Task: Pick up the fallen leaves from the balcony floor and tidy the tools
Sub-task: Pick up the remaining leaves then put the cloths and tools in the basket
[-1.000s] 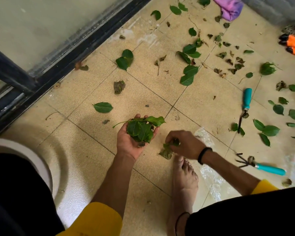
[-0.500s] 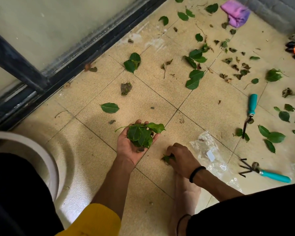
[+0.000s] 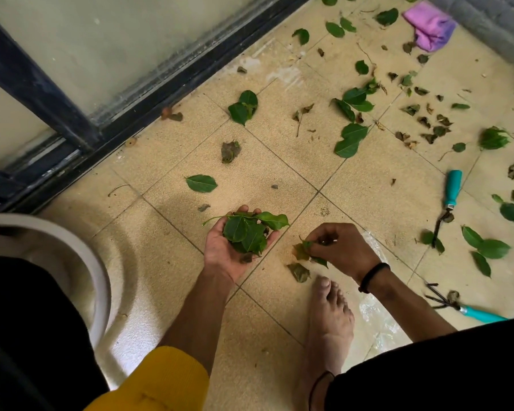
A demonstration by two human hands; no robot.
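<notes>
My left hand (image 3: 226, 250) is palm up over the tiled floor and cups a bunch of green leaves (image 3: 250, 232). Just to its right, my right hand (image 3: 339, 247) pinches a few green and brown leaves (image 3: 304, 250) slightly above the floor. A dark leaf (image 3: 299, 272) lies below them near my bare foot (image 3: 328, 321). Several more leaves (image 3: 350, 137) are scattered across the tiles. A teal-handled weeder (image 3: 451, 191) lies to the right, and a teal-handled hand rake (image 3: 469, 310) lies by my right forearm.
A clear plastic bag (image 3: 374, 315) lies flat under my right arm. A white round pot rim (image 3: 80, 262) stands at the left. A dark sliding door frame (image 3: 149, 96) runs along the back left. A purple cloth (image 3: 431, 25) lies at the far top right.
My right hand has lifted off the floor near my foot with a few leaves pinched in it and moved toward my left hand. My left hand has stayed put.
</notes>
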